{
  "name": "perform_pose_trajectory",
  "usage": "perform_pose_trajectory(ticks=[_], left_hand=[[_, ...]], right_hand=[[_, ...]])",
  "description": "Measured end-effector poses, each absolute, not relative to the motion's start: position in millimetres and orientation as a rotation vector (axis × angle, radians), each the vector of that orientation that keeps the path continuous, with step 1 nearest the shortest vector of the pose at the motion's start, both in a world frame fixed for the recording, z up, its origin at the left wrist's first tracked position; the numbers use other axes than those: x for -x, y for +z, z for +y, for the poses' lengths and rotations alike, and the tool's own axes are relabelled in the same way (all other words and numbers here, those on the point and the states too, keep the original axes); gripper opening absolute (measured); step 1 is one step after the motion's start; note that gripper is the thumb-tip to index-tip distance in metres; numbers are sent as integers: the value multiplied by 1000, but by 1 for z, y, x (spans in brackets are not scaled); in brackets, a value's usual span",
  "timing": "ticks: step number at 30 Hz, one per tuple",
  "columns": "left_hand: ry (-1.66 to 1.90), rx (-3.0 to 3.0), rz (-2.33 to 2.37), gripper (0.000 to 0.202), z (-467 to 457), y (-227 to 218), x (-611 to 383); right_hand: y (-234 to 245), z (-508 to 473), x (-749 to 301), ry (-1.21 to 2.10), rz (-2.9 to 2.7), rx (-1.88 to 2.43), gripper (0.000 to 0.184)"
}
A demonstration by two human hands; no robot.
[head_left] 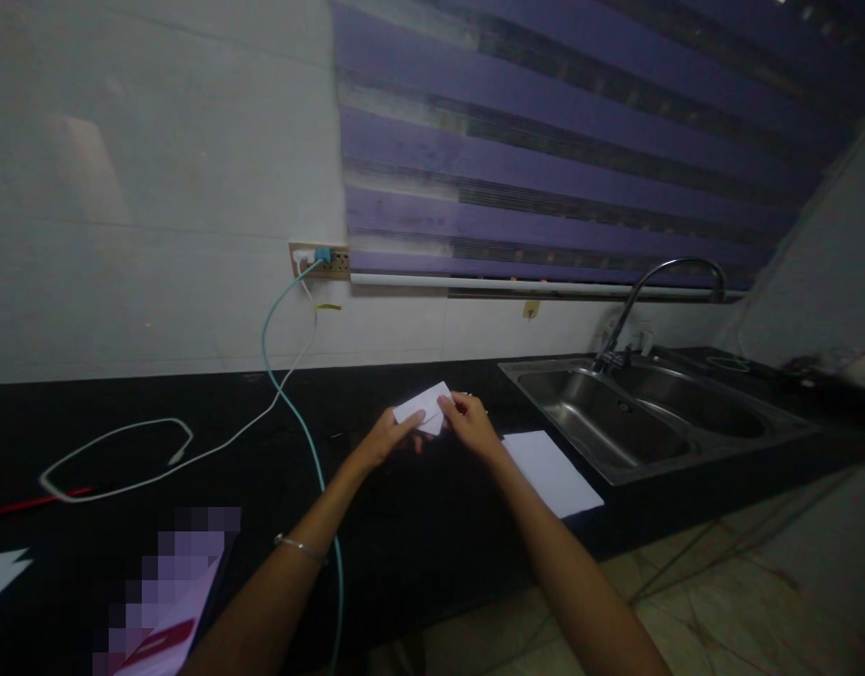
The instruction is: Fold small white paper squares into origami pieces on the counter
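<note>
A small piece of folded white paper (pixel 419 406) is held up over the dark counter, between both hands. My left hand (pixel 391 437) grips its lower left part, thumb on top and fingers beneath. With thumb and fingers closed, my right hand (pixel 469 421) pinches the paper's right edge. A thin line, like a fold or edge, crosses the paper near the thumbs. To the right of my right forearm, larger white sheets (pixel 553 472) lie flat on the counter, partly covered by the arm.
A steel double sink (pixel 594 422) with a curved faucet (pixel 668 268) is at the right. A teal cable (pixel 309 437) and a white cable (pixel 227 443) run from the wall socket (pixel 326 262) across the black counter (pixel 255 479). At lower left lie a pixelated screen (pixel 171 601) and more white paper (pixel 1 571).
</note>
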State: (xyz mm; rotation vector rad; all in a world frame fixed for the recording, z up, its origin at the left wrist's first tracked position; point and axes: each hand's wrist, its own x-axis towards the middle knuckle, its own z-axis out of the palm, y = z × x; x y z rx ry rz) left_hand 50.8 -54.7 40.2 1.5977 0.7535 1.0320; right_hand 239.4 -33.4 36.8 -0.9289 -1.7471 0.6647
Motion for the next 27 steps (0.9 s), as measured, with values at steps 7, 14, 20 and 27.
perform_pose_trajectory(ticks=[7, 14, 20, 27], left_hand=[[901, -1355, 709, 55, -50, 37, -44], [944, -1678, 860, 42, -47, 34, -52], [971, -1733, 886, 40, -52, 36, -58], [945, -1761, 854, 38, -54, 34, -62]], right_hand=[[38, -35, -240, 749, -1760, 899, 37], [39, -36, -238, 741, -1772, 864, 34], [40, -36, -238, 770, -1751, 860, 35], [40, -37, -236, 658, -1747, 886, 39]])
